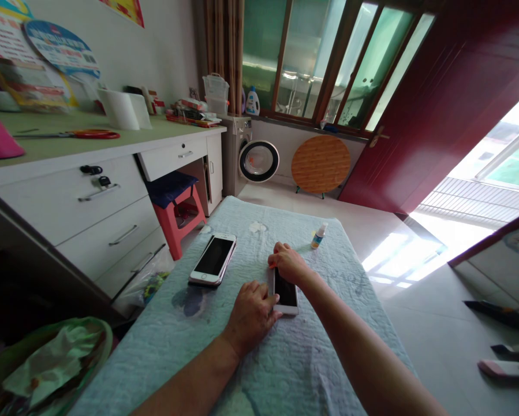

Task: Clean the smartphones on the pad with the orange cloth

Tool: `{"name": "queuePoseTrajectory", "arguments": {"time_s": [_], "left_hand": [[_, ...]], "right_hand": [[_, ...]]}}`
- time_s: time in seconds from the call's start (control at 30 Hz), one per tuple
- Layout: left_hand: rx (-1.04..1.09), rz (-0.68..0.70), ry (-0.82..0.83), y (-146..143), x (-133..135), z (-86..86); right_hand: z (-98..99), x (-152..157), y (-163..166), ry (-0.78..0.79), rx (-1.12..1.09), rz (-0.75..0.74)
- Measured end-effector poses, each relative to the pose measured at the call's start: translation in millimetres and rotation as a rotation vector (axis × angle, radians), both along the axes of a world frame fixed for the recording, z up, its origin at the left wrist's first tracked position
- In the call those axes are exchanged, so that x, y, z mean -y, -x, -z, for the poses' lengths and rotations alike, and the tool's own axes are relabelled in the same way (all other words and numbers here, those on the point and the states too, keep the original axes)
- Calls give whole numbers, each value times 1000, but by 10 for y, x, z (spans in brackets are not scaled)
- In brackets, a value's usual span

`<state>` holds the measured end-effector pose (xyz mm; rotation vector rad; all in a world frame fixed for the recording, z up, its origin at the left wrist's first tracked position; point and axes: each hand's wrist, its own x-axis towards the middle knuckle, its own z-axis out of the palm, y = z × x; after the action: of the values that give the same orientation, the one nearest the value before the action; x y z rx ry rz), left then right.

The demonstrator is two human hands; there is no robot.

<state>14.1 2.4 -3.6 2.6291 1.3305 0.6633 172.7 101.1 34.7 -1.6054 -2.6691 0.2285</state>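
A small white phone (pixel 286 293) lies screen up on a pale blue quilted cloth (pixel 250 370). My left hand (pixel 251 315) rests on the cloth with its fingers pressed against the phone's near left edge. My right hand (pixel 287 263) is curled over the phone's far end, fingers closed in a pinch on something small and orange that I cannot make out. A second, larger phone (pixel 213 259) with a rose-gold rim lies to the left, untouched. A small dropper bottle (pixel 318 236) stands beyond my right hand.
A white desk with drawers (pixel 107 196) runs along the left, with a pink stool (pixel 176 214) under it. A green bag of waste (pixel 47 364) sits at the lower left. Washing machine (pixel 246 156) and round wooden tabletop (pixel 320 164) stand by the far wall.
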Motion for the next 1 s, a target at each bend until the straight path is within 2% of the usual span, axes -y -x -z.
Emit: {"name": "queuePoseTrajectory", "arguments": {"time_s": [0.23, 0.4, 0.63, 0.83, 1.0], "left_hand": [[26, -1, 14, -8, 4, -10], [63, -28, -3, -33, 25, -36], [287, -166, -78, -40, -29, 110], [251, -33, 79, -14, -100, 156], [266, 20, 131, 3, -119, 140]], "right_hand": [[-22, 291, 4, 44, -41, -79], [-26, 513, -22, 110, -96, -83], [-64, 713, -3, 98, -98, -86], [-32, 882, -1, 96, -148, -127], [-53, 985, 2, 102, -161, -126]]}}
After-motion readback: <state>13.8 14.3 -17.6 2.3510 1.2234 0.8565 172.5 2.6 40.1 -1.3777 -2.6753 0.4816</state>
